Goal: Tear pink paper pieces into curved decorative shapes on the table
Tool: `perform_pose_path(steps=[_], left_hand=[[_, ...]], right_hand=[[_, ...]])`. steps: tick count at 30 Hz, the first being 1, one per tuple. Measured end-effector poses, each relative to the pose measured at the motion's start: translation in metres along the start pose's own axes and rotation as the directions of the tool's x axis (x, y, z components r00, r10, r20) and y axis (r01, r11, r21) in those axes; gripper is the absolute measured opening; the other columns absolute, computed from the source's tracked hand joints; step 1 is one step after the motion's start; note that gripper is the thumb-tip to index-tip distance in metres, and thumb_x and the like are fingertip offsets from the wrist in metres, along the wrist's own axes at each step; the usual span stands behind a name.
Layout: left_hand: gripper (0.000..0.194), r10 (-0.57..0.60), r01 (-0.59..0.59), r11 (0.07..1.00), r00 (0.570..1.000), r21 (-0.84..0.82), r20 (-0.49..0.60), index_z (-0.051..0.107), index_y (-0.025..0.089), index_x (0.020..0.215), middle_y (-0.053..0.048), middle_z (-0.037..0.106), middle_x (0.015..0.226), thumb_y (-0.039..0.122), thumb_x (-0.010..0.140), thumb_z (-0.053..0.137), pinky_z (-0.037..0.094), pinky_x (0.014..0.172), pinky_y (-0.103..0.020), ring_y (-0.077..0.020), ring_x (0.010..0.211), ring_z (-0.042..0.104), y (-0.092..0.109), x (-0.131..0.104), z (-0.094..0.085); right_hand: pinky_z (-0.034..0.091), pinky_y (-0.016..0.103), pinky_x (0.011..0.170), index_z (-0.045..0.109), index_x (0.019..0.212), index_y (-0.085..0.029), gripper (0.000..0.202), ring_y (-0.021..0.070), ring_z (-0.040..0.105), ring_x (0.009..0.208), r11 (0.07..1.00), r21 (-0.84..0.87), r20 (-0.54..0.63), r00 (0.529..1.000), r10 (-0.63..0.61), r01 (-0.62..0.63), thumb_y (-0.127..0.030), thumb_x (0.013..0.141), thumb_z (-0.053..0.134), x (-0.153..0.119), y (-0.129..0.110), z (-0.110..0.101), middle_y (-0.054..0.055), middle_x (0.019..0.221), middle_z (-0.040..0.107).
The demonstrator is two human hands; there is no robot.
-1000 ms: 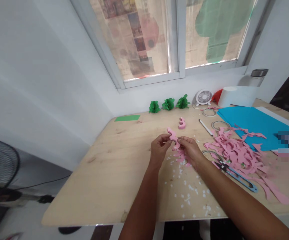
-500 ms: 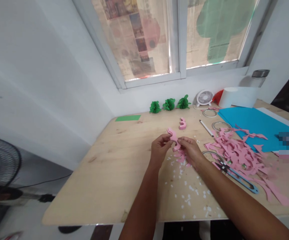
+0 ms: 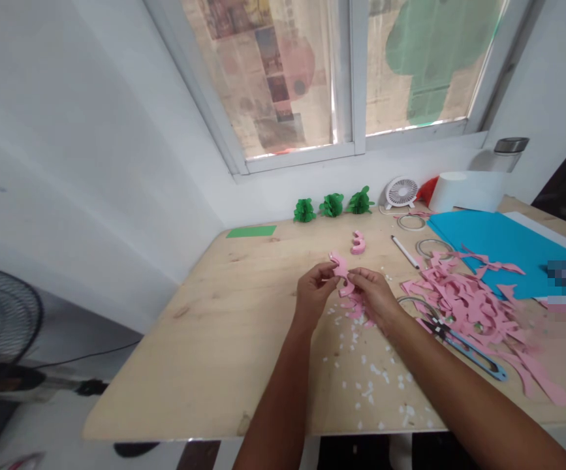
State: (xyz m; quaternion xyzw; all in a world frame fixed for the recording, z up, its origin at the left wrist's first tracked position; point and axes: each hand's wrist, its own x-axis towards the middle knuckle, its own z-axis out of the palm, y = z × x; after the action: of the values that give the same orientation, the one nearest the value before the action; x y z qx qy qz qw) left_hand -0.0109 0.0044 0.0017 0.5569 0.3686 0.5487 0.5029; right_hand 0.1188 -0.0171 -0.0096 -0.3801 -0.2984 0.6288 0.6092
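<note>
Step in hand (my read): working a wavy pink cutout [image 3: 341,266] w/ both hands, prob. handling its layers; looks like >1 layer, count n/c.

Grip: L hand [image 3: 311,292] thumb + fingers pinched together on its L edge; R hand [image 3: 375,295] pinches opp. side, lower down. Fingertips nearly closed, only cutout thickness btwn them. Pressure: can't tell.

Loc.: cutout btwn hands, above table [image 3: 204,339], over more pink pieces [image 3: 354,312]. Similar pink shape [image 3: 358,243] lies just beyond, apart. Snips [image 3: 473,352] on table to R, by pink scraps [image 3: 473,297], untouched.

Next move calls for (judgement): light, steady pinch, edges aligned; thin stock could bend or slip.
</note>
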Motion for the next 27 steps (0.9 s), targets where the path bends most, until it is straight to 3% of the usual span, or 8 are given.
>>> perform_pose_path(steps=[27], left_hand=[[0.032,-0.034,0.034,0.999,0.999,0.013,-0.015,0.065,0.016,0.086,0.001,0.057,0.069,0.022,0.056,0.073,0.046,0.062,-0.022,-0.0092,0.064,0.055,0.001,0.0005,-0.0007]], right_hand=[[0.041,0.023,0.049,0.063,0.069,-0.017,0.023,0.0113,0.053,0.049,0.996,-0.084,-0.038,0.999,-0.031,0.028,-0.034,0.057,0.072,0.0043,0.0043,-0.0027,-0.002,0.057,0.059]])
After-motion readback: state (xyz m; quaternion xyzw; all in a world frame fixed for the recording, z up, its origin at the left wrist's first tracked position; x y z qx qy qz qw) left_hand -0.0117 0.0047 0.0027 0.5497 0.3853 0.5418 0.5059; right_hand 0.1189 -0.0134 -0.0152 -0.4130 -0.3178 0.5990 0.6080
